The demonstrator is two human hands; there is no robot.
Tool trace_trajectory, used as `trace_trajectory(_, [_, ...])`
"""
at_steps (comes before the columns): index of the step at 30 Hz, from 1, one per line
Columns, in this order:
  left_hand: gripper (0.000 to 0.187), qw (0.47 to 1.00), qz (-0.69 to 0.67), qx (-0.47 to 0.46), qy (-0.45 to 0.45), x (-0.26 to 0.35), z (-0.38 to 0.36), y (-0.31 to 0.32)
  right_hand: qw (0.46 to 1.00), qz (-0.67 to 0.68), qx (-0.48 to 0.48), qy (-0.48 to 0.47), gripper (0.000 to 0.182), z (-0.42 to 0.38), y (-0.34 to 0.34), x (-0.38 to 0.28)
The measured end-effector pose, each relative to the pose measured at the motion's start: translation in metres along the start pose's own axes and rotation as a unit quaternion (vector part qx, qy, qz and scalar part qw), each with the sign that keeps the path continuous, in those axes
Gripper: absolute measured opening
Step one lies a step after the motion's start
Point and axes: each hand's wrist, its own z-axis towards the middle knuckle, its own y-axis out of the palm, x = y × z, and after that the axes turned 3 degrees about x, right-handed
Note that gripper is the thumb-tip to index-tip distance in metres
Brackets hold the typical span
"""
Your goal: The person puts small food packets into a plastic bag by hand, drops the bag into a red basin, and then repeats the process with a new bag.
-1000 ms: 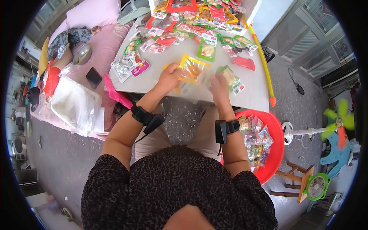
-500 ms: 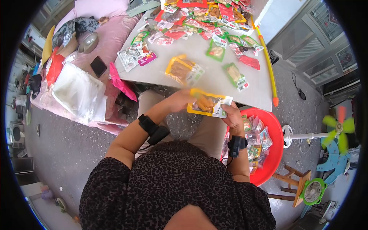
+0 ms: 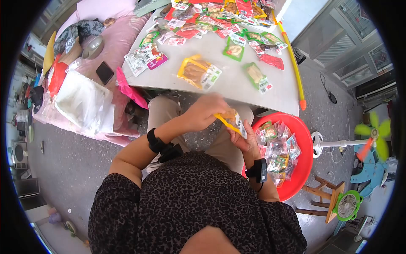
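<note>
Over my lap, I hold a yellow-edged, see-through snack pouch point(image 3: 232, 121) between both hands, its brownish food partly visible. My left hand point(image 3: 206, 112) is closed on the pouch's left end, its fingers slightly blurred. At the lower right end of the pouch is my right hand point(image 3: 244, 138), fingers curled around that end. The pouch is tilted and seen nearly edge-on. Just beyond my hands, on the table point(image 3: 169, 84), lie another yellow pouch point(image 3: 196, 73) and a green pouch point(image 3: 256, 77).
A pile of colourful food pouches point(image 3: 203, 19) covers the table's far side. A red basin point(image 3: 305, 169) holding several packets stands by my right arm. A yellow tube point(image 3: 292, 63) lines the table's right edge. On the pink-covered bed at left lie a phone point(image 3: 104, 73) and white plastic bags point(image 3: 82, 99).
The pouch has swung from lying flat, face up, to a steep tilt, and has come slightly nearer my body. My right hand has moved down and left; the left hand stays at its end.
</note>
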Motion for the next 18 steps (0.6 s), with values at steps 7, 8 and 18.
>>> trace_trajectory(7, [0.02,0.997,0.062,-0.016,0.044,0.003,-0.001,0.003,1.0,-0.014,0.01,-0.024,0.046,-0.008,-0.003,-0.002])
trace_trajectory(8, [0.02,0.997,0.056,-0.021,0.045,0.003,-0.001,0.004,0.999,-0.048,0.012,-0.01,0.046,-0.008,-0.007,-0.008])
trace_trajectory(18, [0.025,0.998,0.043,-0.01,-0.044,0.003,0.01,0.013,0.978,-0.162,0.023,-0.132,0.036,-0.004,0.007,-0.034])
